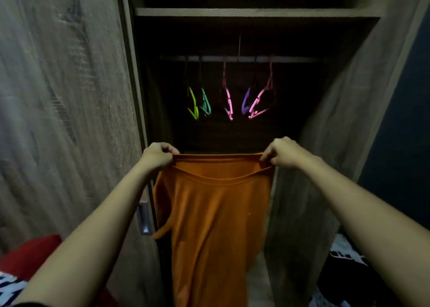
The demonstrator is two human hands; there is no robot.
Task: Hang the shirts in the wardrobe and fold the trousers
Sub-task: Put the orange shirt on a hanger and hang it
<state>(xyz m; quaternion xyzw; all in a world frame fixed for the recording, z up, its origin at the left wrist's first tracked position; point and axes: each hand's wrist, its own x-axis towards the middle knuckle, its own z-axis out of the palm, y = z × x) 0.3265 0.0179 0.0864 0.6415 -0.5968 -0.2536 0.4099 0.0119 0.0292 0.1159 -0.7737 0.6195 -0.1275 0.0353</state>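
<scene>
Orange knit shirt (216,213) hanging limp, left hand (158,155) and right hand (280,153) pinching ribbed neckline taut, wood-grain wardrobe (69,97) behind

Dim, wardrobe interior (232,39) near-black, soft blur, wide-angle bending at edges

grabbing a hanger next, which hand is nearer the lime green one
Left. Left hand sits just below-left of the lime green hanger; right hand is below, far right.

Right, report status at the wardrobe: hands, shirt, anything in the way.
Left hand and right hand both pinch orange shirt at top edge. Shirt not yet hung. Coloured hangers bare on rail; nothing blocking.
</scene>
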